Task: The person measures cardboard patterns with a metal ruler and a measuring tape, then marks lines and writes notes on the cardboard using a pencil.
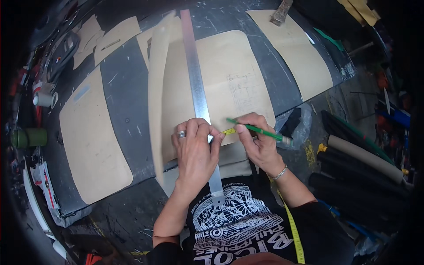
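Before me stretches a dark, scuffed table (128,119) under pale light that dims toward the rim. Below it I see grey floor (126,212) with yellow marks (310,153); to my right lie dark rolls (353,194), perhaps fabric, though that side is murky.

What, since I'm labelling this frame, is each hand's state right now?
Left hand: closed, pinching the tape over the ruler.
Right hand: closed, holding the pencil and tape.

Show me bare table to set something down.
Two bare strips of dark table: one between the left brown sheet and the middle sheet, another between the middle sheet and the right sheet. Crowded: around the left hand and right hand, with ruler, yellow tape and green pencil.
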A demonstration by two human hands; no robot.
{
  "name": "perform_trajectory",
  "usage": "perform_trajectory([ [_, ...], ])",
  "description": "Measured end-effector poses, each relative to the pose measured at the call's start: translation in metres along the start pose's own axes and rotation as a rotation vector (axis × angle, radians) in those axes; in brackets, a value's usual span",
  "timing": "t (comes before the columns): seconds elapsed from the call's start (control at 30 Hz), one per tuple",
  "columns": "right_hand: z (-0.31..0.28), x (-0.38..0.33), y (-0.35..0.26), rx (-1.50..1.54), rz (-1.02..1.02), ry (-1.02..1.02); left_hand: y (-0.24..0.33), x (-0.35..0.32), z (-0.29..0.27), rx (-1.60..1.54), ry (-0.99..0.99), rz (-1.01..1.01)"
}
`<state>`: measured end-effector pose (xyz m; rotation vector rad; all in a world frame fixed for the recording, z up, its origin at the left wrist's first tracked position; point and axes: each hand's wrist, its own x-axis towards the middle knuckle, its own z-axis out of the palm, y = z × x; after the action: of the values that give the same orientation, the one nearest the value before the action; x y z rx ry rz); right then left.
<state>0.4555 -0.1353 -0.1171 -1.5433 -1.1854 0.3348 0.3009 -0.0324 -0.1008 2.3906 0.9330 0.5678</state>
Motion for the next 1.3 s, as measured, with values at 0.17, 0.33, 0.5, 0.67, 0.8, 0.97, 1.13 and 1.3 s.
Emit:
perform_trajectory([
  [0.17,-0.011,0.026,-0.019,-0.259,-0.159,-0.265,0.01,-0.001,-0.002,-0.066,0.048,0.012],
  [0.33,-0.022,0.034,-0.033,-0.025,0.134,-0.392,0.008,0.011,-0.008,-0.037,0.187,0.072],
  [0.5,-0.05,0.049,-0.008,-0.041,0.126,-0.27,0.004,0.032,-0.015,-0.063,0.109,-0.037],
  [0.67,-0.049,0.082,0.007,-0.351,0.176,-0.171,-0.004,0.07,-0.009,0.136,0.101,0.017],
  [0.8,-0.041,0.088,0.026,-0.419,0.195,-0.125,-0.017,0.089,0.005,0.186,0.049,0.0],
  [0.97,-0.037,0.085,0.039,-0.429,0.162,-0.059,-0.022,0.094,0.0,0.127,-0.013,-0.041],
  [1.13,-0.036,0.088,0.035,-0.439,0.216,-0.067,-0.028,0.096,-0.003,0.056,-0.038,-0.043],
  [1.3,-0.038,0.087,0.037,-0.455,0.213,-0.068,-0.027,0.097,-0.002,0.036,-0.037,-0.053],
])
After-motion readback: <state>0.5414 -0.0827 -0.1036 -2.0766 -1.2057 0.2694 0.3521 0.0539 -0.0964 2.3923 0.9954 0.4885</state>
